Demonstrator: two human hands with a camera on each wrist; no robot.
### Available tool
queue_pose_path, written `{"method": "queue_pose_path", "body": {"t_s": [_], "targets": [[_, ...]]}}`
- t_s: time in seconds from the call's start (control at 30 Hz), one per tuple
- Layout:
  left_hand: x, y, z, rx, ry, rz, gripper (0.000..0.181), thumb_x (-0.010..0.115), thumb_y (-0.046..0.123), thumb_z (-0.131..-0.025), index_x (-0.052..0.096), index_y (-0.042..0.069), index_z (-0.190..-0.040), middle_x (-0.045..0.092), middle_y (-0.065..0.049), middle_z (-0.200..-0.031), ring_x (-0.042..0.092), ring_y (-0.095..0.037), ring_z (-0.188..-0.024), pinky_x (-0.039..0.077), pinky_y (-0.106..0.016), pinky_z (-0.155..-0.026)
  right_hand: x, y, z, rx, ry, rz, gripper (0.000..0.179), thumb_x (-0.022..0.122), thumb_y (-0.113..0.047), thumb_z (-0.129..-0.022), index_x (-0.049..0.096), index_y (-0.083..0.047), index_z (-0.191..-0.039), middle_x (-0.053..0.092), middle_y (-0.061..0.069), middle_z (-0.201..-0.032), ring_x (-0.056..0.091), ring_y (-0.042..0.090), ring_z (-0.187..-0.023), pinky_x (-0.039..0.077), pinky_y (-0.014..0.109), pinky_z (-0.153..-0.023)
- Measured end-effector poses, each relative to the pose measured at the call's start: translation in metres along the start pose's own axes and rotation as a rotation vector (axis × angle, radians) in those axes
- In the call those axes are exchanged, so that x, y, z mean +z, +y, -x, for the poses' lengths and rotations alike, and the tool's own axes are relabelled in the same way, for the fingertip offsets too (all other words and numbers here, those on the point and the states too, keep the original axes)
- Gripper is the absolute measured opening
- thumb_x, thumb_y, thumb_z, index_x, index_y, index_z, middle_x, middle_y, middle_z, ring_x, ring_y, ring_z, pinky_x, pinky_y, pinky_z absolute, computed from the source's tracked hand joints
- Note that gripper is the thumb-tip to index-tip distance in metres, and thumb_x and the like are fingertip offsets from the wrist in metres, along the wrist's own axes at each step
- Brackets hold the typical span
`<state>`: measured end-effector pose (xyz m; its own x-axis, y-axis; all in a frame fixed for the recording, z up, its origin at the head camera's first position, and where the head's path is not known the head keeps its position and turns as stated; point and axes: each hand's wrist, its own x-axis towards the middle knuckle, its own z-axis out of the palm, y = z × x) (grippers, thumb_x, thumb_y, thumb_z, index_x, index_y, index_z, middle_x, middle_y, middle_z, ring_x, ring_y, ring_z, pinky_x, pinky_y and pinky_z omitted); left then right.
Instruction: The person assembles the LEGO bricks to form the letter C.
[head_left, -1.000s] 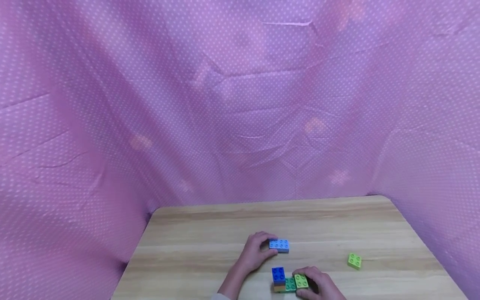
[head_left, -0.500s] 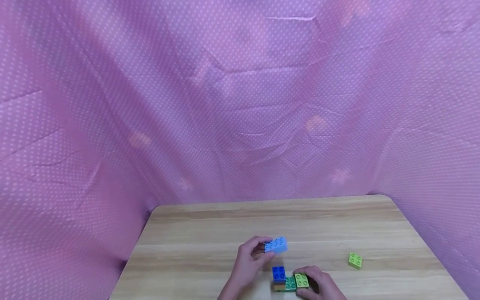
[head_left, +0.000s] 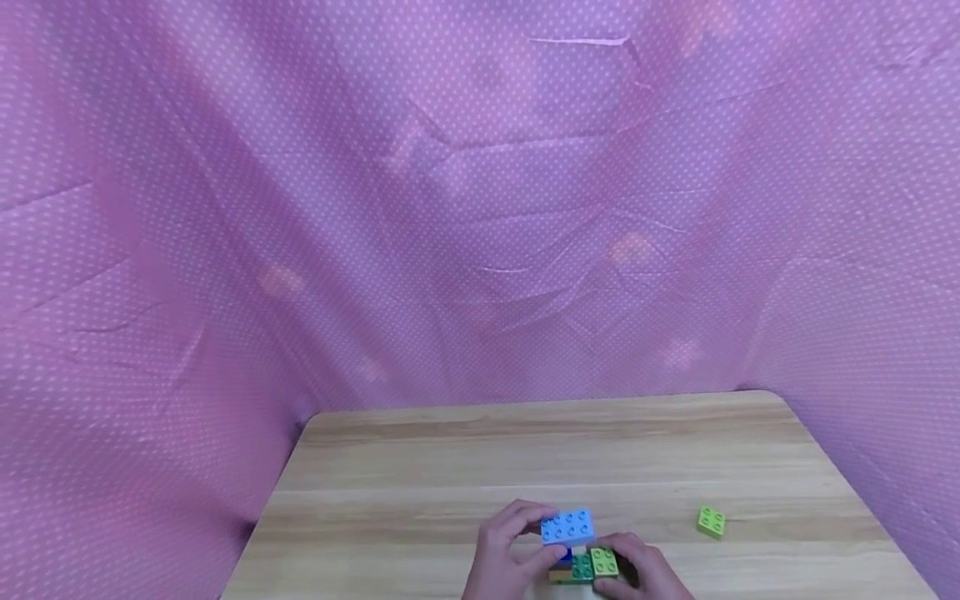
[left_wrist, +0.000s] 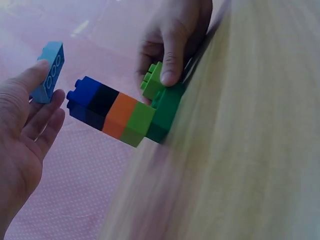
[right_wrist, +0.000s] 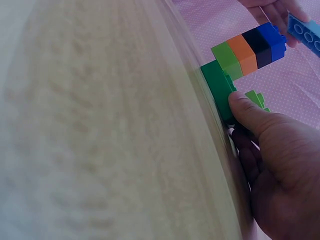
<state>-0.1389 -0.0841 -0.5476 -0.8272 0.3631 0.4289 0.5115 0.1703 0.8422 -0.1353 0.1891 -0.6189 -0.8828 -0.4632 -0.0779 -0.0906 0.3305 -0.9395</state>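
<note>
In the head view my left hand (head_left: pixel 504 557) pinches a light blue toy brick (head_left: pixel 567 527) between thumb and fingers. It is raised above a small brick build, and the left wrist view shows a gap below it. That build has a dark green base brick (right_wrist: pixel 216 89). At one end rises a column of lime (right_wrist: pixel 226 60), orange (right_wrist: pixel 242 55), black (right_wrist: pixel 256 48) and blue bricks (right_wrist: pixel 271 42). A second lime brick (head_left: pixel 603 562) sits on the base's other end. There my right hand (head_left: pixel 645 571) grips the build, its thumb against the base; some fingertips are hidden.
A loose lime brick (head_left: pixel 711 522) lies on the wooden table (head_left: pixel 420 458), to the right of the hands. Pink dotted cloth (head_left: pixel 480 250) hangs behind the table and along both its sides.
My left hand has lifted the light blue brick off the table and brought it nearer, over the column's top. My right hand stays on the build.
</note>
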Motion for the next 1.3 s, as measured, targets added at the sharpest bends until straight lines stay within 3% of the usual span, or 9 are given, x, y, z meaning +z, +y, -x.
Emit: {"method": "queue_pose_path", "body": {"t_s": [0.13, 0.37, 0.53, 0.87, 0.97, 1.17, 1.3], "targets": [[0.002, -0.004, 0.005, 0.063, -0.015, -0.046, 0.037, 0.08, 0.028, -0.095, 0.072, 0.02, -0.13, 0.07, 0.008, -0.123, 0.07, -0.009, -0.106, 0.063, -0.034, -0.088, 0.001, 0.002, -0.001, -0.014, 0.023, 0.002, 0.045, 0.078, -0.039, -0.097, 0.069, -0.016, -0.135, 0.068, -0.001, -0.124, 0.062, 0.007, -0.109, 0.051, 0.02, -0.09], [0.005, -0.008, 0.006, 0.092, 0.006, -0.109, 0.039, 0.081, 0.029, -0.094, 0.07, 0.028, -0.132, 0.069, 0.012, -0.124, 0.069, -0.01, -0.112, 0.061, -0.036, -0.093, 0.003, 0.001, -0.002, -0.046, 0.041, 0.036, 0.044, 0.078, -0.038, -0.097, 0.069, -0.016, -0.135, 0.068, -0.003, -0.124, 0.062, 0.005, -0.108, 0.051, 0.02, -0.09], [0.008, -0.015, 0.006, 0.148, 0.017, -0.14, 0.04, 0.082, 0.026, -0.094, 0.07, 0.024, -0.132, 0.071, 0.01, -0.123, 0.07, -0.011, -0.113, 0.06, -0.033, -0.094, 0.002, 0.0, -0.003, -0.034, 0.023, 0.032, 0.044, 0.077, -0.037, -0.098, 0.069, -0.013, -0.134, 0.068, -0.002, -0.124, 0.062, 0.006, -0.108, 0.052, 0.02, -0.09], [0.015, -0.026, 0.001, 0.227, 0.029, -0.118, 0.043, 0.084, 0.022, -0.092, 0.07, 0.022, -0.132, 0.071, 0.007, -0.123, 0.071, -0.013, -0.11, 0.061, -0.031, -0.092, 0.001, 0.003, -0.003, -0.044, 0.041, 0.068, 0.047, 0.078, -0.038, -0.097, 0.069, -0.012, -0.135, 0.069, -0.005, -0.123, 0.06, 0.002, -0.109, 0.049, 0.019, -0.093], [0.019, -0.029, 0.002, 0.214, 0.032, -0.079, 0.043, 0.084, 0.021, -0.091, 0.071, 0.022, -0.132, 0.072, 0.006, -0.124, 0.072, -0.013, -0.111, 0.061, -0.03, -0.092, 0.001, 0.003, -0.003, -0.069, 0.058, 0.102, 0.047, 0.079, -0.038, -0.096, 0.069, -0.011, -0.134, 0.069, -0.006, -0.121, 0.06, 0.001, -0.108, 0.049, 0.02, -0.093], [0.026, -0.034, 0.004, 0.195, 0.069, -0.046, 0.043, 0.085, 0.019, -0.091, 0.072, 0.021, -0.132, 0.073, 0.005, -0.123, 0.073, -0.014, -0.11, 0.061, -0.03, -0.09, 0.001, 0.0, -0.001, -0.042, 0.064, 0.106, 0.051, 0.079, -0.039, -0.096, 0.068, -0.011, -0.136, 0.069, -0.008, -0.123, 0.061, 0.0, -0.111, 0.048, 0.018, -0.095], [0.027, -0.033, 0.006, 0.124, 0.072, 0.002, 0.043, 0.085, 0.021, -0.09, 0.073, 0.023, -0.131, 0.075, 0.008, -0.122, 0.074, -0.014, -0.109, 0.062, -0.032, -0.09, 0.002, -0.002, -0.001, -0.049, 0.066, 0.119, 0.051, 0.08, -0.039, -0.095, 0.068, -0.011, -0.136, 0.07, -0.006, -0.123, 0.06, 0.0, -0.112, 0.049, 0.019, -0.096]]}}
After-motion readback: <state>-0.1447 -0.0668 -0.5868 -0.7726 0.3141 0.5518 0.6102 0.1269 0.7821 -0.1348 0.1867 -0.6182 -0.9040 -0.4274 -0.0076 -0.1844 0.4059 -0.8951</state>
